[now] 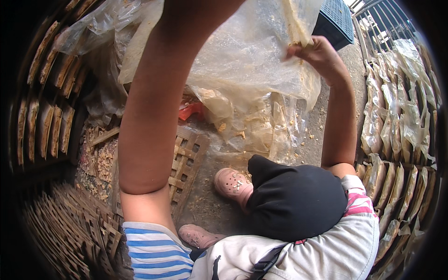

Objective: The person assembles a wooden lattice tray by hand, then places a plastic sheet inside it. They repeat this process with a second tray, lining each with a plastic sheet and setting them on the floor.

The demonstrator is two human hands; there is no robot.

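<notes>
A large, cloudy, yellowish plastic sheet (252,56) hangs in front of me, creased and dotted with crumbs. My right hand (319,58) is closed on a bunched edge of it at the upper right, its fingers slightly blurred. My left forearm (163,79) reaches up across the sheet and leaves the picture at the top, so the left hand itself is out of sight. Lower down, torn folds of the plastic (247,112) trail to the ground with yellowish crumbs stuck to them.
Racks of stacked trays (46,126) line the left side, and plastic-wrapped ones (396,102) fill the right. A wooden lattice tray (186,154) lies near my pink clogs (233,184). Beyond the sheet is a dark blue crate (338,21). Something red (191,110) shows below my left arm.
</notes>
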